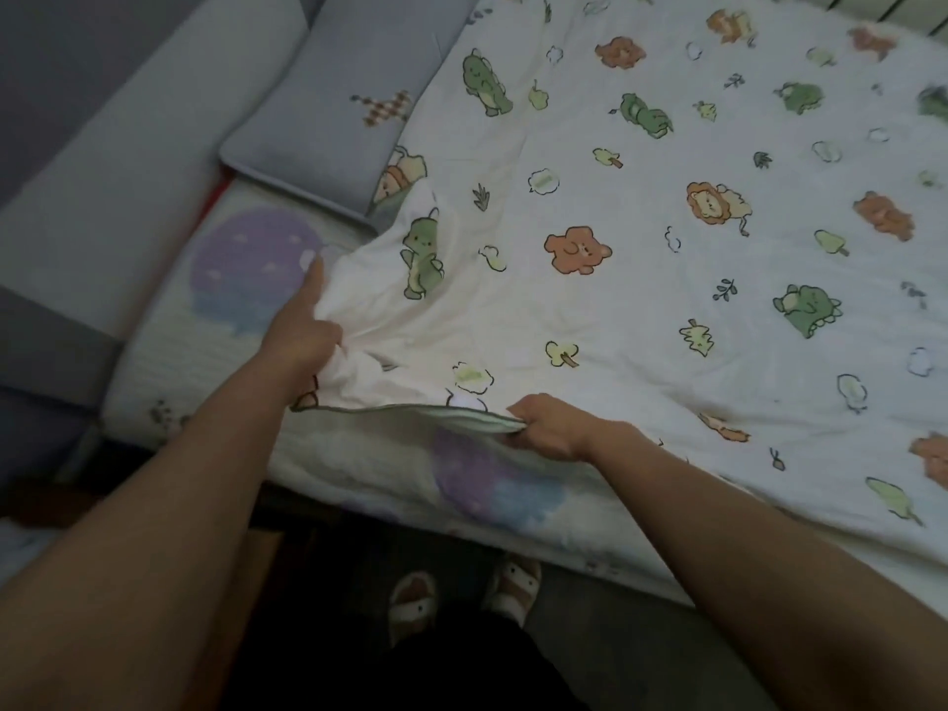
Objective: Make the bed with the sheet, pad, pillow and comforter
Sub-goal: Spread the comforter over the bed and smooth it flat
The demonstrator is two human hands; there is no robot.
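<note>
Near bed edge, head view: left hand grips bunched comforter corner, right hand pinches hem, likely to pull it square. Pillow beyond left hand, comforter overlapping its edge; pad under both hands.
</note>
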